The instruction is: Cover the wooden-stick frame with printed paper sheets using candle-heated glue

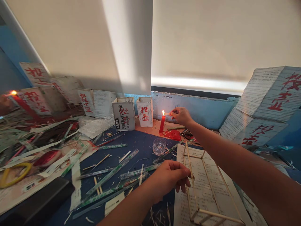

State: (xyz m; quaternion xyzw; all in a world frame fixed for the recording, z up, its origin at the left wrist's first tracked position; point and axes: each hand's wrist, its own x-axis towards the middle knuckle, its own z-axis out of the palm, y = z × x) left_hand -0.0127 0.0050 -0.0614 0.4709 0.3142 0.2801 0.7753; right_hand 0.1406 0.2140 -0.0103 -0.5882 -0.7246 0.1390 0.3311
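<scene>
My right hand (181, 116) is closed in a pinch on a short, thin pale stick (166, 114), its far tip at the flame (163, 112) of a red candle (162, 123). The candle stands upright with red wax (172, 135) pooled by its base. Nearer to me, my left hand (175, 174) has its fingers curled together at one long side of an open frame of thin wooden sticks (213, 182). That frame rests on a printed sheet (181, 204). Part of the left fingers' grip is hidden behind the hand.
A small clear cup (159, 147) stands before the candle. Paper-covered boxes with red characters (144, 113) line the back; larger ones (265, 100) lean right. Plastic strips (113, 171), a yellow ring (17, 175) and a black case (39, 201) lie left. Another person's hand (3, 105) is near a second candle (23, 105).
</scene>
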